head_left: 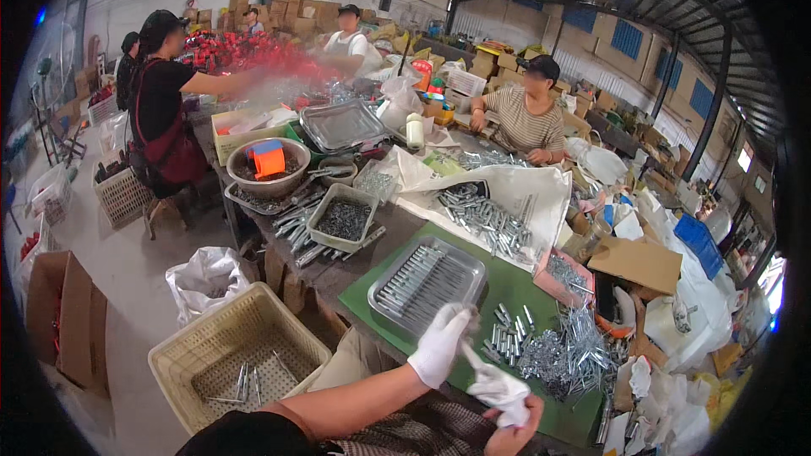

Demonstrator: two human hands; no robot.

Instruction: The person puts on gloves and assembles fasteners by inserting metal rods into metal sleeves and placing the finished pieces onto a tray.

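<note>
My left hand (438, 344), in a white knit glove, is closed on one end of a loose white glove (500, 390). Bare and lower down, my right hand (517, 432) pinches the other end, the glove stretched between them. Some blur hides exact finger positions. Just beyond my left hand, a grey metal tray (390, 321) holds rows of slim metal rods (427, 283). The tray sits on a green mat (553, 312). Right of the tray lie short metal sleeves (507, 336) and a heap of small shiny metal parts (570, 355).
A beige plastic crate (182, 363) with a few rods stands at lower left, beside a white sack (207, 279). A tub of dark small parts (342, 218), a basin (283, 181) and a pink tray (564, 279) crowd the table. Co-workers (524, 118) work around it.
</note>
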